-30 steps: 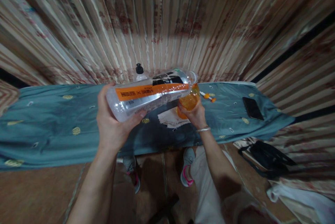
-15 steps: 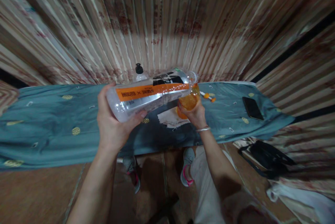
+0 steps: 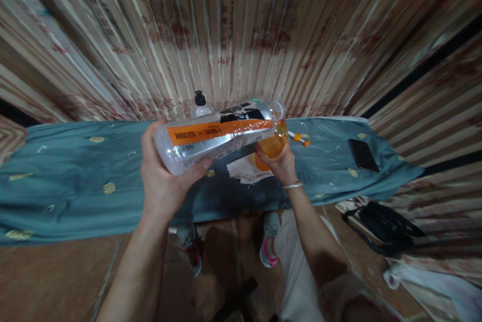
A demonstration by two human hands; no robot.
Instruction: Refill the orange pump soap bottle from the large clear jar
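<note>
The left hand (image 3: 161, 176) wraps its fingers tight around a big clear bottle (image 3: 218, 133), tipped sideways. The right hand (image 3: 280, 164) grips an orange cup (image 3: 271, 145) at the bottle's mouth.

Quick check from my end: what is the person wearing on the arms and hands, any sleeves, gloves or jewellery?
Both forearms are bare, with no sleeves in view and no gloves. The left hand and its wrist carry nothing. The right hand has a thin silver bracelet around the wrist. No rings or watch are visible.
</note>
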